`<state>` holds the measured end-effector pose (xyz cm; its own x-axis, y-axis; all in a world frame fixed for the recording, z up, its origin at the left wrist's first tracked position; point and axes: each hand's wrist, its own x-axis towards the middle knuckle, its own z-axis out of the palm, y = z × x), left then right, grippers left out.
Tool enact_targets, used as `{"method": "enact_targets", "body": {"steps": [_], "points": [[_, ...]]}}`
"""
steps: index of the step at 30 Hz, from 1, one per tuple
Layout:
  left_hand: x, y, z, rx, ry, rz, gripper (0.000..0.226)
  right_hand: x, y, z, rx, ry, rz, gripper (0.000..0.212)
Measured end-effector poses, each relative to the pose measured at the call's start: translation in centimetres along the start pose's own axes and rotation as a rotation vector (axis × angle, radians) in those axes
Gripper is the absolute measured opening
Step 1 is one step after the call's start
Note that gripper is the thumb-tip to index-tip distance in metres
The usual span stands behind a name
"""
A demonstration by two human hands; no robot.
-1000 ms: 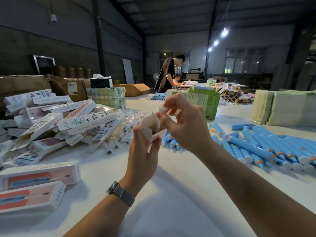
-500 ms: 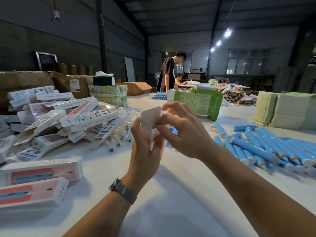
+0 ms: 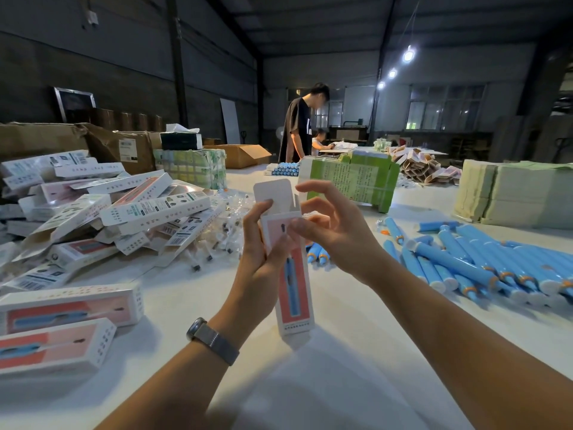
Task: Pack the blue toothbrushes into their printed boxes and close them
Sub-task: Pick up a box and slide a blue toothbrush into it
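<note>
While my left hand [image 3: 263, 246] grips the printed box [image 3: 290, 268] upright, its top flap [image 3: 273, 189] stands open for loading. My right hand [image 3: 331, 228], fingers loose, holds nothing, its thumb resting on the box front; the blue toothbrushes [image 3: 465, 259] lie to its right.

A green leaflet stack [image 3: 350, 181] sits on the white table [image 3: 341, 367] near brown cartons [image 3: 238, 155].
</note>
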<state>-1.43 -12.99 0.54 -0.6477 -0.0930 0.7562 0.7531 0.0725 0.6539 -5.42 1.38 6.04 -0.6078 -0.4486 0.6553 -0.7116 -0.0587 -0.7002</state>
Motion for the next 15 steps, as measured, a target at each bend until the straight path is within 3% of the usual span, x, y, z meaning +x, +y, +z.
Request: {"method": "enact_targets", "body": {"steps": [7, 15], "points": [[0.0, 0.1, 0.1, 0.03, -0.029, -0.013, 0.031, -0.3, 0.6, -0.1, 0.04, 0.019, -0.013, 0.034], [-0.2, 0.5, 0.5, -0.002, -0.087, -0.036, 0.036, 0.0, 1.0, -2.2, 0.006, -0.065, 0.031, 0.021]]}}
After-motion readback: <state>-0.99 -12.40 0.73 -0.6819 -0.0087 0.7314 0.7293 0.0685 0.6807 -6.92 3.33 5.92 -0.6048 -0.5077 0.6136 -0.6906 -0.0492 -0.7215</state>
